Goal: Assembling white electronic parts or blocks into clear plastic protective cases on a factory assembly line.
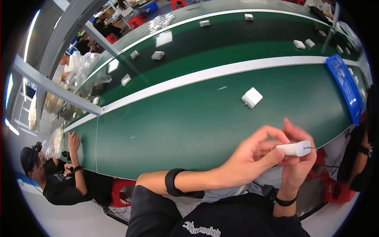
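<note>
A white block-shaped plug adapter (291,149) with thin metal prongs at its right end is held in front of me, above the near edge of the green belt. My left hand (261,149) pinches its left end, with the thumb on the near side. Around and behind the adapter is my right hand (297,168), closed about it; its raised fingers are blurred and partly hidden. A second white adapter (252,97) lies on the green belt (177,126) beyond my hands, prongs toward the lower left.
At the right end stands a blue tray (345,89). A white rail (205,76) divides the near belt from a far one, where several white adapters (158,55) lie. A co-worker (59,173) sits at the left beside a clear plastic bag (55,144). Grey posts (59,87) rise at left.
</note>
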